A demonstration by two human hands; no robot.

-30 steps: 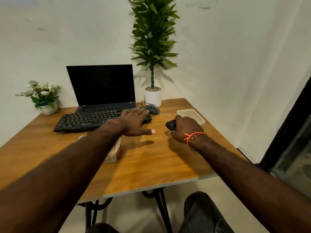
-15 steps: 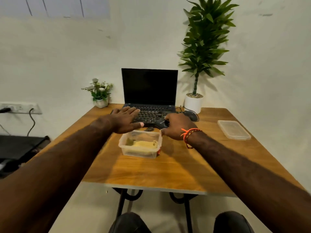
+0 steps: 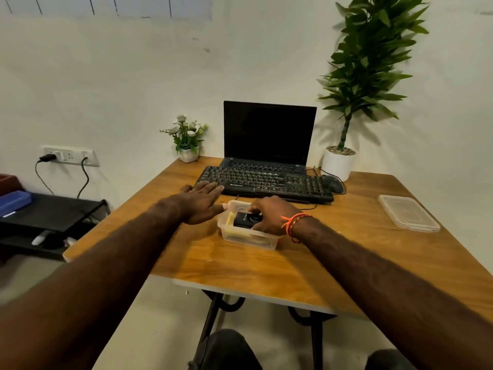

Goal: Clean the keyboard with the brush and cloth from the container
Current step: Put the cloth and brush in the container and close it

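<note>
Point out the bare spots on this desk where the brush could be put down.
Bare wood runs along the table's near edge, in front of the container, and between the container and the lid on the right. It is crowded at the back: keyboard, laptop, mouse, both plant pots, plus the left hand beside the container.

A black full-size keyboard (image 3: 264, 182) lies flat on the wooden surface (image 3: 333, 263) in the middle of the frame, its long side running left to right and its back edge over the base of an open laptop. Just below it, at the frame's centre, stands a clear plastic container (image 3: 248, 237), open at the top, with something yellow inside, probably the cloth (image 3: 230, 219). A black object, apparently the brush (image 3: 246, 219), sits in the container's mouth. The container's clear lid (image 3: 408, 213) lies flat at the right.
</note>
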